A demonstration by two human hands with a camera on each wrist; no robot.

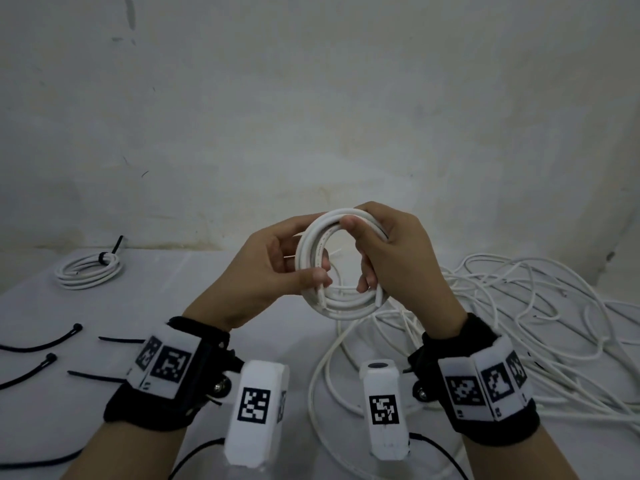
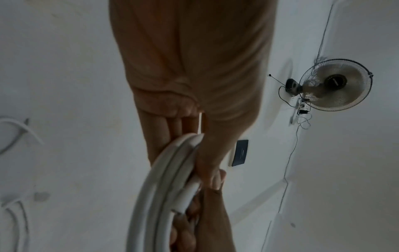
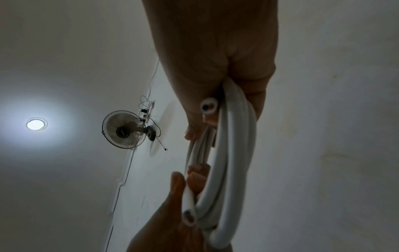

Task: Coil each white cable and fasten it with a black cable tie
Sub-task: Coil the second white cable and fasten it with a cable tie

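While the tabletop [image 1: 166,306] carries a tangle of loose cable [image 1: 519,323] at right, one tied coil [image 1: 89,271] at far left and spare black ties [image 1: 41,344] at near left, a fresh coil [image 1: 313,251] is held above it, untied. Left hand [image 1: 273,268] pinches its left side; right hand [image 1: 398,258] curls round its right. Step, by judgement: coiling done, fastening due; next, one hand must keep the loops while the other fetches a tie.

loose cables [image 1: 540,317] cut off at right edge, black cable ties [image 1: 38,344] cropped left, left-hand fingers [image 1: 323,263] behind coil [image 1: 341,265]
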